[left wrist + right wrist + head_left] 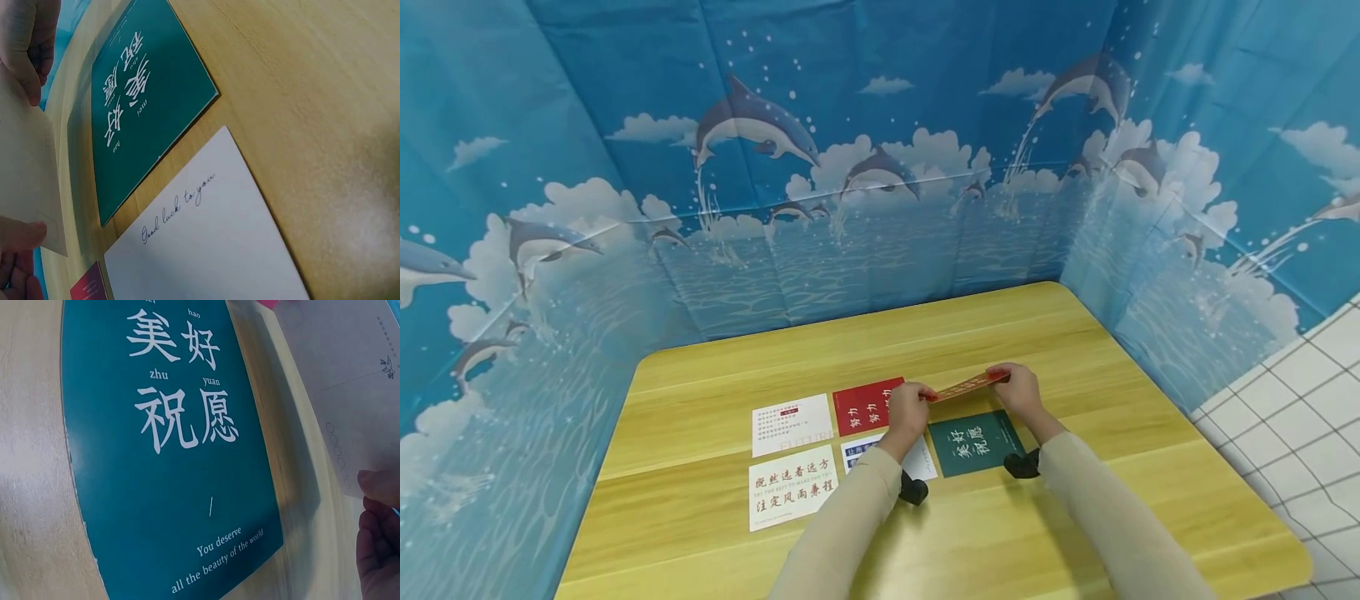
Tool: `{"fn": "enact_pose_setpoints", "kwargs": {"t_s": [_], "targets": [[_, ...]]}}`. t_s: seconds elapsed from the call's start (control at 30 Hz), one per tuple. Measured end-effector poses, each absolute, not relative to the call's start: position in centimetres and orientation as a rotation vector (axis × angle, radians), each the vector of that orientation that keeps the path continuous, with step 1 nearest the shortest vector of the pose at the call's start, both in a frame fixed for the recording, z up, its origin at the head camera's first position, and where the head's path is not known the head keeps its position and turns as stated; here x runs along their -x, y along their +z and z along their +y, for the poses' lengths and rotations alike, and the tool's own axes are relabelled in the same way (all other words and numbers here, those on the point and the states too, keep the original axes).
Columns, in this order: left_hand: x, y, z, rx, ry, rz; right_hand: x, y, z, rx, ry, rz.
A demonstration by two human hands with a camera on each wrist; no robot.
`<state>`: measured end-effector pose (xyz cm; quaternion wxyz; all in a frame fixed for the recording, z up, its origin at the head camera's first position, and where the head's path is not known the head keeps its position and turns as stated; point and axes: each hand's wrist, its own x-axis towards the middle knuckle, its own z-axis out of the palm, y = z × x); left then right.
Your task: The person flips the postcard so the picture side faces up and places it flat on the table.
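A postcard (964, 388) with a red and orange patterned front is held up over the table, tilted, between both hands. My left hand (908, 417) pinches its left end, thumb on the pale back (28, 169). At the other end my right hand (1020, 392) pinches it, with the thumb (378, 487) near a row of printed ovals. Just in front of it, a green postcard (976, 442) with white characters lies flat. A white and blue card (927, 463) reading "Good luck to you" is partly hidden under my left forearm.
Left of my left hand lie a red card (850, 400), a white card with small text (790, 442) and a white card with red characters (793, 500). They rest on a wood-grain table (685, 433). A blue dolphin-print curtain (880, 225) stands along the table's far side.
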<state>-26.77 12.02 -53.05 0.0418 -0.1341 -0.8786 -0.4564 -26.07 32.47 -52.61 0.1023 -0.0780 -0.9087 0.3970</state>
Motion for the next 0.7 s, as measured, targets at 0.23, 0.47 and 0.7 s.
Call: {"fn": "enact_pose_setpoints", "kwargs": {"t_s": [0.23,0.47,0.7], "targets": [[27.0,-53.3,12.1,0.419,-1.401,-2.695,25.8,-52.4,32.5,0.309,1.219,-2.733],[27.4,-53.6,11.9,0.396,-1.405,-2.754,25.7,-53.1,33.4,0.188,1.165,-2.813],[27.9,-53.6,11.6,0.383,-1.318,-2.849,25.8,-53.2,34.5,0.103,1.159,-2.936]]}}
